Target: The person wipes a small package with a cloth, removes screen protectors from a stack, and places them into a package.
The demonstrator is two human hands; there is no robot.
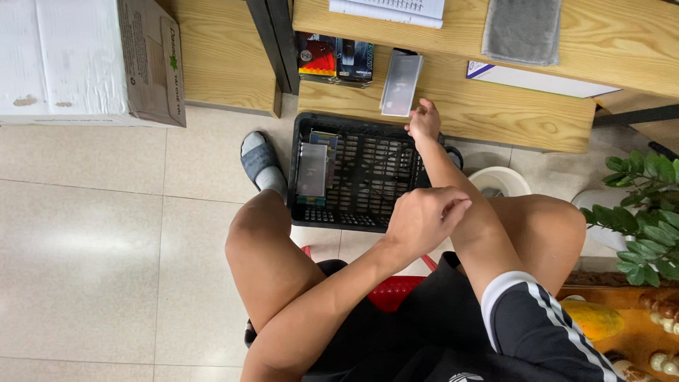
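My right hand [424, 122] reaches forward to a flat grey box [401, 85] that stands tilted on the low wooden shelf [495, 113], with its fingertips on the box's lower right corner. My left hand [423, 218] hovers loosely curled over my right forearm, above the near rim of a black plastic basket [382, 170], and holds nothing. The basket sits on the floor between my knees. At its left end lie a grey box [311, 170] and a darker printed box [325, 141].
Two colourful boxes [334, 56] stand at the back of the shelf. A grey cloth [522, 28], a notebook [396, 8] and white sheets [537, 79] lie on the wood above. A cardboard carton [85, 60] is far left, with a white bucket [498, 180] and a plant [640, 212] on the right.
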